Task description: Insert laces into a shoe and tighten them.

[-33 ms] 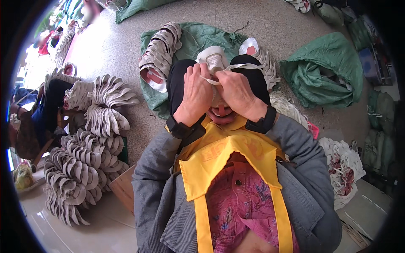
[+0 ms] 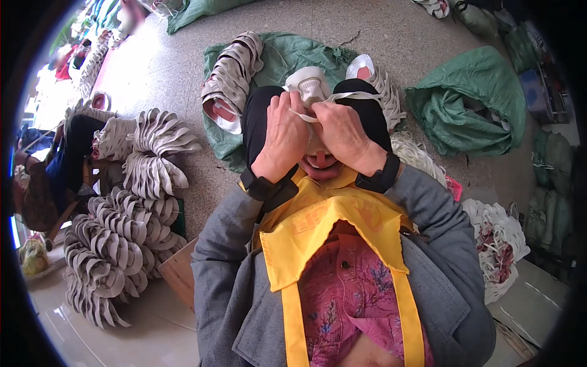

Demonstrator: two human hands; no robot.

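Observation:
Between my knees lies a pale shoe upper (image 2: 307, 81), its tongue pointing away from me and its pinkish heel opening towards my lap. My left hand (image 2: 285, 129) is closed on the upper's left side, fingertips curled over its edge. On the opposite side my right hand (image 2: 343, 133) pinches a white flat shoelace (image 2: 358, 96). One stretch of lace trails over my right knee, while a short end sticks out between the hands. My fingers cover the eyelets, so the lacing there is hidden.
Nested shoe uppers lie in a stack (image 2: 235, 73) beyond my left knee and in large piles (image 2: 116, 244) at left. A green sack (image 2: 468, 104) sits at right, above a bundle of white laces (image 2: 498, 235). Another person's dark-clothed leg (image 2: 79, 144) shows at far left.

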